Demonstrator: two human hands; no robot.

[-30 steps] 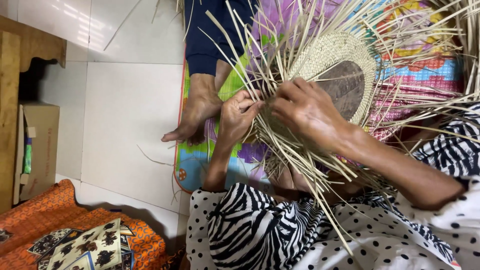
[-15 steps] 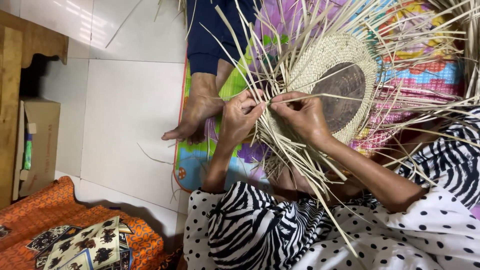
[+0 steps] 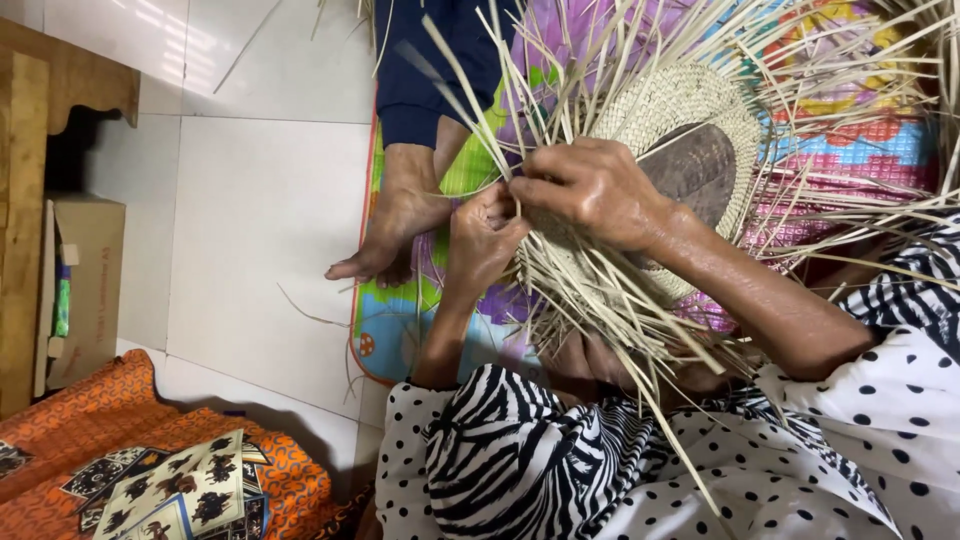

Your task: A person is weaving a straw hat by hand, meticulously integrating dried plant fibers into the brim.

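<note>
The left hand (image 3: 485, 240) pinches straw strips (image 3: 600, 300) at the edge of the woven hat (image 3: 690, 110). The right hand (image 3: 600, 190) presses curled fingers on it, above the colourful mat (image 3: 400, 330).

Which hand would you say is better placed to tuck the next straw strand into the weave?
Probably the left hand: its fingertips pinch strands at the rim of the weave, while the right hand grips the weave, steadying it.

head cam | looks down, rotated sideways | close on hands (image 3: 560, 205), lap
</note>
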